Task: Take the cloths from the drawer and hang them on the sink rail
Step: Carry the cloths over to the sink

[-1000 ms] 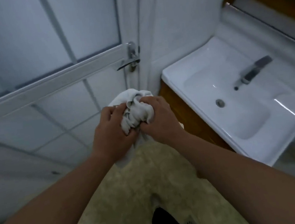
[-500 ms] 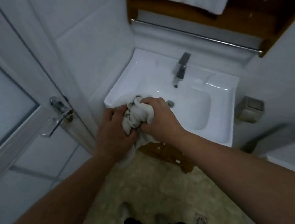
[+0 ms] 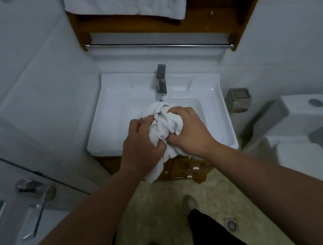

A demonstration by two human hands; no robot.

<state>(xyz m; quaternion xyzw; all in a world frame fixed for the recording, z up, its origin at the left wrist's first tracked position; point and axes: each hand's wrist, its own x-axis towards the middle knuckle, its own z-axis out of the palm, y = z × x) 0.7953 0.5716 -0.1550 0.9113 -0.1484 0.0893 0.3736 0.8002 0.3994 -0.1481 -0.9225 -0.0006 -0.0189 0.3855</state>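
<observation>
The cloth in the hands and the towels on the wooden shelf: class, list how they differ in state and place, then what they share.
The cloth is bunched into a wad, while the towels lie folded flat. The cloth is gripped by the left hand and right hand in front of the sink, below the rail; the towels rest on the shelf above the rail. Both are white fabric, and neither hangs on the rail.
</observation>
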